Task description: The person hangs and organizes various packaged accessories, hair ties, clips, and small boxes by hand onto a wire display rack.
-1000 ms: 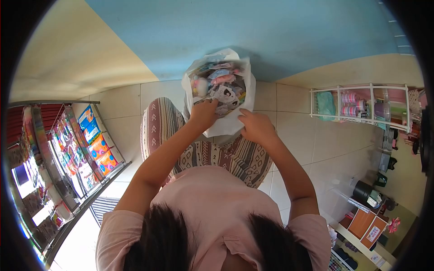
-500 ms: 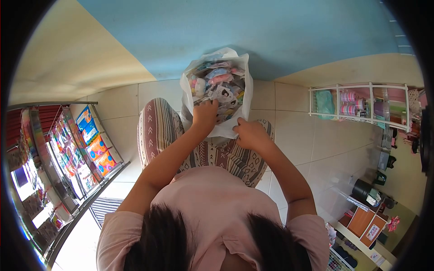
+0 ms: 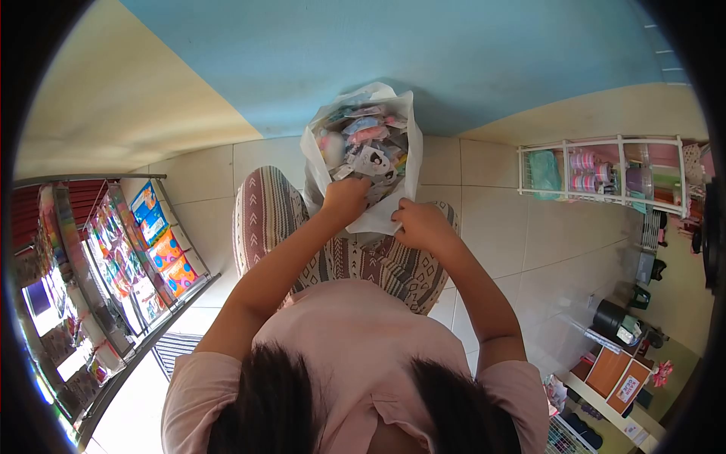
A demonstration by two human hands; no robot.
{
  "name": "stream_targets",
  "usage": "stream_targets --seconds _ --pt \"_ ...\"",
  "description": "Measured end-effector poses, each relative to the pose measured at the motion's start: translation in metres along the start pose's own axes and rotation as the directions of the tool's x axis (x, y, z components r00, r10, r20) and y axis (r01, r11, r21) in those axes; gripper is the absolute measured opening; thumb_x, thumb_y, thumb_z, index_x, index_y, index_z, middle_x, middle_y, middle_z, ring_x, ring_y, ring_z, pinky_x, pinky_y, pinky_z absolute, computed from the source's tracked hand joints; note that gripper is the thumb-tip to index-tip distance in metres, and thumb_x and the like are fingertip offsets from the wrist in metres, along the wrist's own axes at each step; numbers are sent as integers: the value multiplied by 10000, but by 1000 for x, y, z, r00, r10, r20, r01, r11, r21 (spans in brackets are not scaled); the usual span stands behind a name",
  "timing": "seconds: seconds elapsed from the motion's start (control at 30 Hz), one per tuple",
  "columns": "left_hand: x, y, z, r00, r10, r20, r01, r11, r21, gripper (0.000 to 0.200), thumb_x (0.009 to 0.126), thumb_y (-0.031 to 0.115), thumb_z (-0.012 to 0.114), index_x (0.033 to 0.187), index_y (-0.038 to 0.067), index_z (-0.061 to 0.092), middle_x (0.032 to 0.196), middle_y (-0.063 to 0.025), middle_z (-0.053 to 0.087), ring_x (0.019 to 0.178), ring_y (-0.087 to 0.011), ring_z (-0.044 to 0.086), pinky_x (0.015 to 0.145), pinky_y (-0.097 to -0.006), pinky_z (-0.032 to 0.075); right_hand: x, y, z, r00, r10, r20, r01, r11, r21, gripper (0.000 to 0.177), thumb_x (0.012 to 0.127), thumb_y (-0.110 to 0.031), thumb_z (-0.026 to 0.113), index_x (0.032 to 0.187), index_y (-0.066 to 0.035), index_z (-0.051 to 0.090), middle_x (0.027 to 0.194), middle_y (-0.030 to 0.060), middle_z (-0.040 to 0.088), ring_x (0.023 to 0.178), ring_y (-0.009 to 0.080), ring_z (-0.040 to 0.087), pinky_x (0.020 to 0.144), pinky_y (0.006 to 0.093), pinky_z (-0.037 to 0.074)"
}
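White bag [image 3: 378,220] between person's knees [image 3: 259,208], packets [image 3: 375,160] inside. Right hand [image 3: 420,225] pinching rim; left hand [image 3: 347,200] among packets, grip hidden. Likely rummaging step; next move calls for mouth kept open.

One white bag [image 3: 414,163], thin-walled and creased, stands upright on the tiled floor [image 3: 491,234], near the floor's far edge. Its mouth is open and faces up; the rim is wavy, rising to an uneven peak at the far edge, and the near wall is pulled out toward the viewer. Contents are loosely heaped small goods, many in clear wrapping. A light blue packet [image 3: 365,124] lies toward the far edge, a pink packet [image 3: 368,135] just on its near side. A white card [image 3: 373,160] with a dark printed figure lies tilted near the middle. A rounded whitish item [image 3: 333,150] sits along the left edge.
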State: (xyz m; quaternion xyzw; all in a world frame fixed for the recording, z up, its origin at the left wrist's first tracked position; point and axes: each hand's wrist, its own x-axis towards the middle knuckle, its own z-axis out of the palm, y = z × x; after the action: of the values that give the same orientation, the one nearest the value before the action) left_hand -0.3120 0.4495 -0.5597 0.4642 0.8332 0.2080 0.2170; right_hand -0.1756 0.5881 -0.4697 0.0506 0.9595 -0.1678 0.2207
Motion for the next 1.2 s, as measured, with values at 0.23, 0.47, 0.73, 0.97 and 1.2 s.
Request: stream_targets --seconds 0.23,0.47,0.73,0.97,1.2 --pt "2 -1 -77 991 136 -16 -134 988 77 260 723 223 691 947 114 616 753 -129 646 746 -328 637 629 -442 492 1 -14 -61 973 224 -49 -165 831 531 339 795 -352 679 966 -59 677 984 108 660 702 239 647 666 361 514" --pt "19 17 -144 963 263 -53 -253 956 149 262 724 215 701 943 108 605 756 -119 648 740 -337 631 636 -445 484 46 5 -93 948 221 -228 -44 802 596 521 806 -379 709 1160 -15 591 1019 160 649 752 212 650 655 339 505" --pt "42 29 -209 933 343 112 -352 933 77 322 683 223 744 948 73 638 813 -140 661 778 -323 631 685 -417 489 61 27 -77 927 18 -373 177 859 481 715 708 -380 799 1256 -16 519 1167 160 605 1007 260 606 832 352 480" --pt "78 44 -251 875 268 404 -172 951 -257 483 622 205 800 1024 -11 641 890 -113 679 805 -216 655 747 -313 516 74 31 -98 982 -173 -71 160 585 795 616 746 -324 794 1190 9 526 1089 126 612 947 194 605 820 316 492" --pt "98 19 -236 818 201 539 95 876 -472 567 742 335 748 1152 -22 588 1026 -128 668 879 -221 653 802 -335 514 75 4 -78 989 -150 9 -12 -18 1000 400 839 -195 707 1159 -21 544 992 72 643 904 154 623 778 303 519"
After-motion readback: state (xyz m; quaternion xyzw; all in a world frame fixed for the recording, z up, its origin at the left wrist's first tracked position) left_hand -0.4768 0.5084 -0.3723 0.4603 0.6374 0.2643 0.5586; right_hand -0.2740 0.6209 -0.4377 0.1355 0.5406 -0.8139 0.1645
